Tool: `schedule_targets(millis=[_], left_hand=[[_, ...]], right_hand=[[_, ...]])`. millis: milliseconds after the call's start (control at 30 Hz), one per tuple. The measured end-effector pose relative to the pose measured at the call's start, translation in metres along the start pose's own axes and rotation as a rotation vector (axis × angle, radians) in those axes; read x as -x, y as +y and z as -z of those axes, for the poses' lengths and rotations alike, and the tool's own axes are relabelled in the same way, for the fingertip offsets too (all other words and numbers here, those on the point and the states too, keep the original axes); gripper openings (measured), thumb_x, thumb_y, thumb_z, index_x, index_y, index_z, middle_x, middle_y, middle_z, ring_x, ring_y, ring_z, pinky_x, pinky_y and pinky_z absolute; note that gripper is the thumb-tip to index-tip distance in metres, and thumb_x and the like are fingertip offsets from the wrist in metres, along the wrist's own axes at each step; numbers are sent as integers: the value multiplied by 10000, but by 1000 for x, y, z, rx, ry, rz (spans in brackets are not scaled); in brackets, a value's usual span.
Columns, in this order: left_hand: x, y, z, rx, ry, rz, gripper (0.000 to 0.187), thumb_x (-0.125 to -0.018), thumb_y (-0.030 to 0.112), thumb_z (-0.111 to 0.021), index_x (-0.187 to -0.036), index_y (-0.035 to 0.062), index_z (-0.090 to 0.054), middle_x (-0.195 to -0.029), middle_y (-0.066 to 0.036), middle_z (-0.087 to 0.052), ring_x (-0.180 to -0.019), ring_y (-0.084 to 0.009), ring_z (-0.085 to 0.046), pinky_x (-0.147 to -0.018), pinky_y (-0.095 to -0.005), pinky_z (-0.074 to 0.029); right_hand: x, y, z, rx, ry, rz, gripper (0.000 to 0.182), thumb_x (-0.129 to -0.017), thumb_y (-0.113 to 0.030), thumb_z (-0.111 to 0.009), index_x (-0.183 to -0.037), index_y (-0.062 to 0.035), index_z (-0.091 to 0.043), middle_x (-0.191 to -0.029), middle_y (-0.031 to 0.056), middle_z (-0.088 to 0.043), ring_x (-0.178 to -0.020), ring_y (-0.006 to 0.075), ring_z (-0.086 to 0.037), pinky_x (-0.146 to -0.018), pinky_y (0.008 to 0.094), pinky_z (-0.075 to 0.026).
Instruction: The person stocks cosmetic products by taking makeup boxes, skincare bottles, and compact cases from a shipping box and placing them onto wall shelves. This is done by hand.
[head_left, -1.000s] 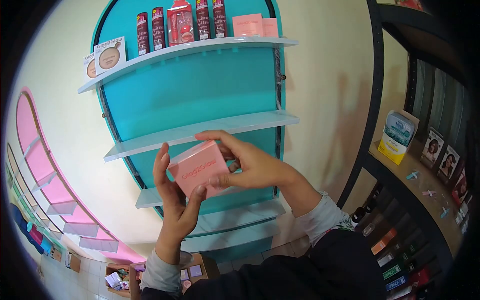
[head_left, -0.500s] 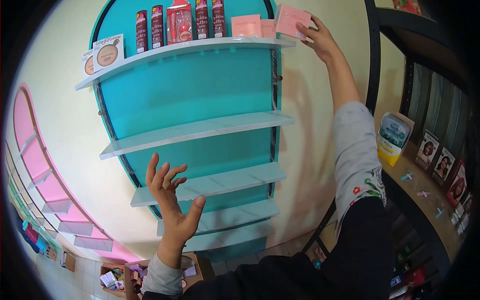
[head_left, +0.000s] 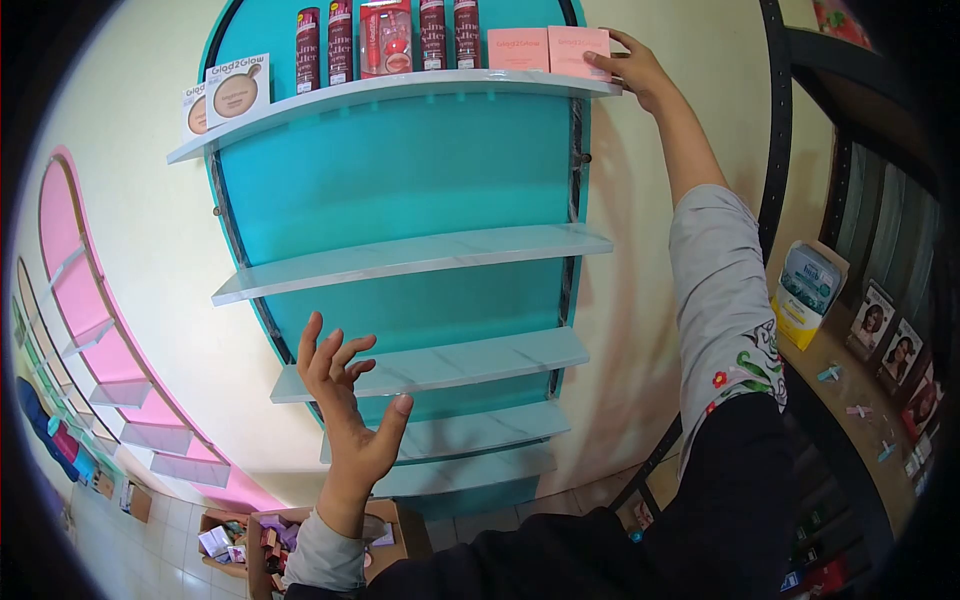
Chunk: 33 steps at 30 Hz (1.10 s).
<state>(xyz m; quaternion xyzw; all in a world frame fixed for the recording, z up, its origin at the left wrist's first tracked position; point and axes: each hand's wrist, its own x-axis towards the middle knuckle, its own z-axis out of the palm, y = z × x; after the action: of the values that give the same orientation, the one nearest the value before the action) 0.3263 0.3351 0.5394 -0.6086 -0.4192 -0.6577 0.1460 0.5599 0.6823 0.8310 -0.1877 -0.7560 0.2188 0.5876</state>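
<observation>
1 pink box [head_left: 573, 58] stands near the right end of the top shelf [head_left: 400, 90], just beside a matching box [head_left: 516, 50]; the right hand [head_left: 643, 78] grips its right edge, thumb on the front. The left hand [head_left: 357, 432] (fingers parted, loosely curled) hangs before the lower shelves [head_left: 450, 365].

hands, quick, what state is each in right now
Left hand: open, holding nothing.
Right hand: closed on the rightmost pink box on the top shelf.
</observation>
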Motion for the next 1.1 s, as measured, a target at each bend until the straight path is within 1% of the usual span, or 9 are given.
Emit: schedule_targets(millis=[200, 300, 400, 500, 700, 800, 900, 1000, 1100], left_hand=[[0, -3, 0, 3, 1, 7, 751, -722, 173, -661, -1338, 100, -237, -1410, -158, -148, -1085, -248, -482, -850, -367, -410], [0, -4, 0, 9, -1, 5, 752, -722, 172, -661, -1337, 98, -237, -1409, -160, -148, -1083, -249, -483, -849, -366, -410], [0, -7, 1, 14, -1, 6, 751, -721, 170, -661, -1337, 97, -237, -1409, -161, -148, -1081, -249, -483, -847, -363, -410], [1, -8, 3, 13, -1, 8, 749, -720, 165, -660, -1336, 99, -240, -1408, -159, -150, -1082, -249, -483, -843, -360, -412], [2, -8, 8, -5, 2, 11, 742, -718, 158, -658, -1333, 103, -246, -1406, -156, -154, -1086, -248, -479, -838, -358, -414], [2, -8, 8, -3, 0, 15, 742, -717, 152, -656, -1333, 104, -246, -1405, -155, -155, -1088, -249, -478, -838, -360, -415], [3, -7, 10, 0, 0, 16, 744, -714, 134, -655, -1334, 104, -245, -1403, -155, -158, -1091, -252, -474, -840, -361, -413], [4, -7, 16, -16, 5, 3, 745, -707, 112, -654, -1333, 100, -250, -1398, -155, -173, -1102, -256, -466, -856, -368, -402], [-3, -10, 32, -87, 27, -18, 731, -703, 90, -650, -1326, 90, -268, -1385, -154, -218, -1114, -263, -456, -875, -376, -387]], right_hand=[[-3, 2, -7, 19, 23, 34, 798, -661, -256, -789, -1317, -62, -378, -1113, 174, -551, -942, 237, -590, -848, 357, -467], [-5, 0, -10, 49, 34, -4, 800, -659, -258, -791, -1318, -68, -378, -1090, 177, -556, -952, 244, -584, -848, 358, -467], [-5, -2, -12, 64, 38, 4, 796, -657, -257, -792, -1315, -75, -382, -1075, 169, -560, -961, 244, -579, -849, 358, -465], [-2, -2, -11, 38, 45, 26, 791, -655, -261, -792, -1311, -82, -388, -1082, 166, -557, -964, 242, -575, -846, 359, -464], [5, -3, -4, 24, 3, 5, 792, -654, -289, -790, -1314, -109, -391, -1085, 162, -557, -970, 246, -573, -843, 364, -460], [3, -2, -6, 107, 42, 12, 789, -659, -316, -781, -1314, -110, -393, -1080, 169, -563, -970, 247, -573, -841, 368, -459], [8, -5, -5, 207, 111, 35, 791, -634, -348, -789, -1294, -117, -419, -1034, 176, -612, -978, 258, -588, -843, 389, -461], [10, -12, -7, 570, 486, 308, 657, -705, -359, -730, -1249, -96, -472, -1095, 144, -574, -973, 234, -576, -835, 343, -466], [40, -57, -32, 341, 284, 295, 548, -723, -353, -713, -1167, -82, -539, -1090, 118, -585, -970, 211, -582, -825, 323, -472]])
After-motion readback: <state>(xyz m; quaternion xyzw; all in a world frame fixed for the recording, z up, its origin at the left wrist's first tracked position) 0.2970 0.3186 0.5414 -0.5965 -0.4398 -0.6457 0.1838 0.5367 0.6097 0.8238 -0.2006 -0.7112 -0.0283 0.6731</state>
